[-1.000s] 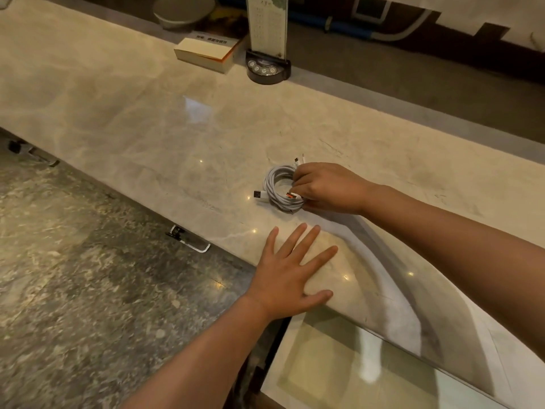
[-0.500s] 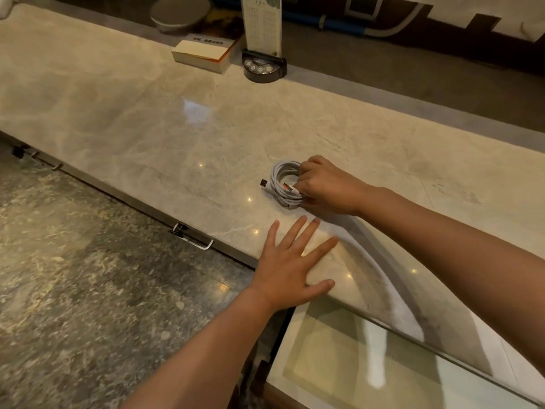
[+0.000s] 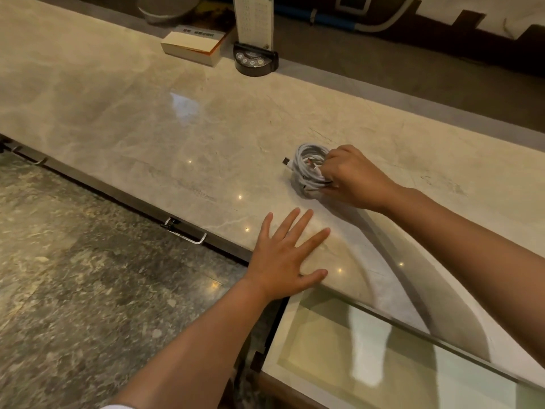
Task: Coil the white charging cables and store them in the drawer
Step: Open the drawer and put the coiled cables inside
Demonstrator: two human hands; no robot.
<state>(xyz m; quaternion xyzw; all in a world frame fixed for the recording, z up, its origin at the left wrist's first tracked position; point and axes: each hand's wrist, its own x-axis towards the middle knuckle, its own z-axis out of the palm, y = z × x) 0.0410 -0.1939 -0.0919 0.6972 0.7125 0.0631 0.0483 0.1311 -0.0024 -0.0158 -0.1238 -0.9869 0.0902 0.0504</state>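
Right hand (image 3: pixel 355 180) curls round cable coil (image 3: pixel 309 169) on counter (image 3: pixel 147 113), now shifted slightly | left hand (image 3: pixel 284 256) flat, fingers spread, nearer me | open drawer (image 3: pixel 383 349) below grip | I judge storing next.

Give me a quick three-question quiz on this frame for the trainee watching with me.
1. True or false: the right hand grips the coiled white cable on the marble counter.
2. Multiple choice: the left hand is A) holding a plug, B) lying flat with fingers spread near the counter edge, C) pulling the drawer handle.
3. Fill in: the open drawer sits below the counter, nearest the ____ hand.

Key: 1 true; 2 B; 3 left.
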